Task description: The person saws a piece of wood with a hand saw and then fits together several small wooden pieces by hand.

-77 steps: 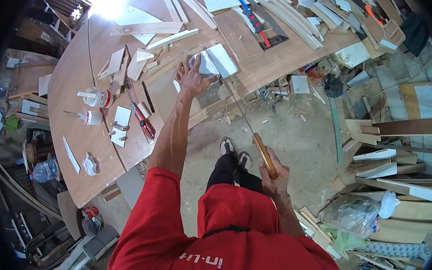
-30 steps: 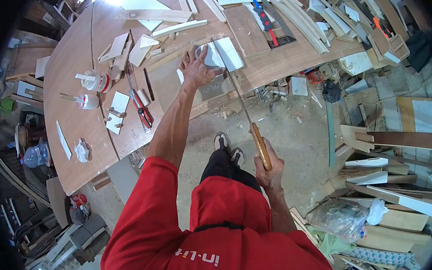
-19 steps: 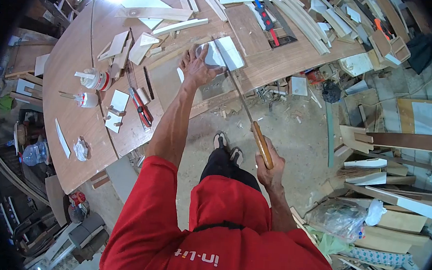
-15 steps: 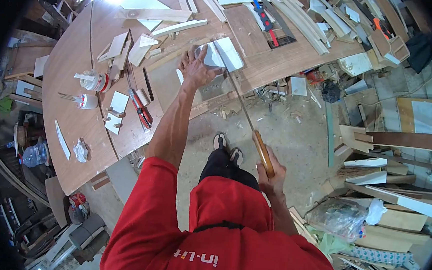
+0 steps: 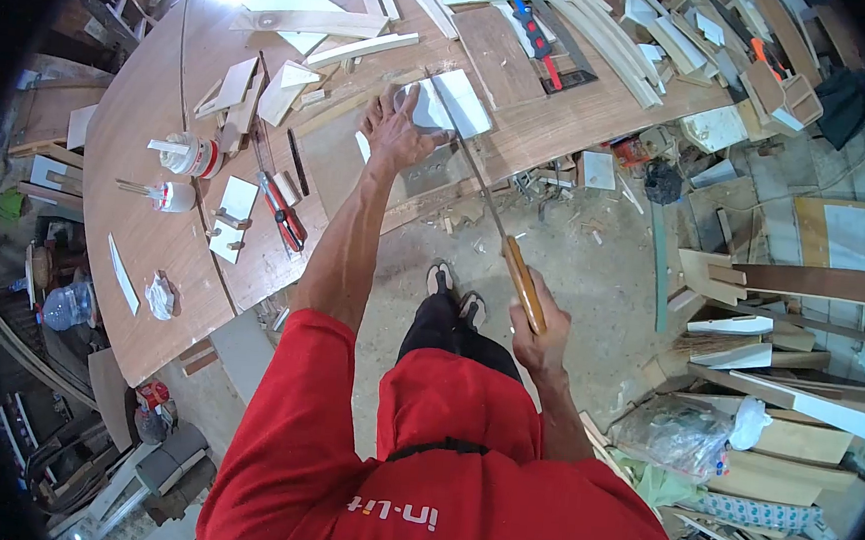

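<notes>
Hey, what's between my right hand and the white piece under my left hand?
The saw, as the head view shows: its wooden handle is in your right hand, and its blade runs from there to the white piece.

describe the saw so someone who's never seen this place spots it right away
Start at the big wooden table and find the left hand on a white piece near its edge. From that piece, the saw slants out over the floor to the right hand. Unlike the tools lying on the table, it is gripped, by a glossy yellow-brown handle.
</notes>
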`<state>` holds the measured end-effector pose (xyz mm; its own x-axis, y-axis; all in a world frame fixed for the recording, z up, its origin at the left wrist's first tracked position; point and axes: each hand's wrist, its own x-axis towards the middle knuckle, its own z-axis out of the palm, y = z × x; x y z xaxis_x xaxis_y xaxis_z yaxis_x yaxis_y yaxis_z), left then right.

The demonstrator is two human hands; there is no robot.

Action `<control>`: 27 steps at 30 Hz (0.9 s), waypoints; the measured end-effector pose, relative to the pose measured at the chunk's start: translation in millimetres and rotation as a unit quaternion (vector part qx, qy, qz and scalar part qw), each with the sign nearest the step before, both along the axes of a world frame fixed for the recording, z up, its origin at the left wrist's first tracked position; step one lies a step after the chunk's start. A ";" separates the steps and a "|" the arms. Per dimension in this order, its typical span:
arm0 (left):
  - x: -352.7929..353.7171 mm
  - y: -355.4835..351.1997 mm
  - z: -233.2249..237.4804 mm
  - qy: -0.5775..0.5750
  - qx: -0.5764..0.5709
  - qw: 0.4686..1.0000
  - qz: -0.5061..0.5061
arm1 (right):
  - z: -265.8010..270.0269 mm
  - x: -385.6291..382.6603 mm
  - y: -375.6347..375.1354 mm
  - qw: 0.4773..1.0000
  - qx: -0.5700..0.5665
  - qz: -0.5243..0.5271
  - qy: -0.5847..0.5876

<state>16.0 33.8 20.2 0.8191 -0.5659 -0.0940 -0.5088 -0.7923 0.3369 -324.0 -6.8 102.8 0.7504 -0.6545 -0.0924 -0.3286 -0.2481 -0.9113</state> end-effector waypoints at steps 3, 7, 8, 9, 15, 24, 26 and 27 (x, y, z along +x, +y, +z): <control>5.6 -1.3 -6.3 0.007 0.006 1.000 0.006 | -9.7 -3.5 4.1 0.999 -0.019 -0.002 -0.025; 0.9 3.1 -3.6 0.009 -0.008 1.000 0.003 | -4.0 -14.8 8.5 1.000 -0.010 -0.018 -0.012; 0.3 1.6 -0.9 0.002 -0.017 1.000 -0.007 | -7.3 -5.1 3.3 1.000 -0.026 -0.006 -0.011; 0.1 1.0 -2.7 0.001 -0.019 1.000 -0.008 | -8.1 5.0 -0.6 0.999 -0.043 0.006 -0.011; -8.2 -8.7 -16.6 -0.088 -0.028 0.995 0.041 | -20.0 21.1 -1.2 0.998 -0.043 -0.005 -0.040; -13.3 -11.2 -19.0 -0.172 -0.054 0.982 0.057 | -6.0 -33.7 11.1 0.999 0.037 -0.020 0.033; -14.7 -12.0 -16.3 -0.162 -0.051 0.983 0.066 | -8.3 -35.8 9.0 0.999 0.023 -0.025 0.000; -14.9 -12.6 -14.5 -0.164 -0.052 0.983 0.062 | -8.8 -36.2 7.9 0.999 0.011 -0.028 -0.031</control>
<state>1.1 21.1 5.7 0.8588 -0.4521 0.2407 -0.5053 -0.8248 0.2537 -360.2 1.0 93.9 0.7174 -0.6940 -0.0609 -0.2833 -0.2108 -0.9356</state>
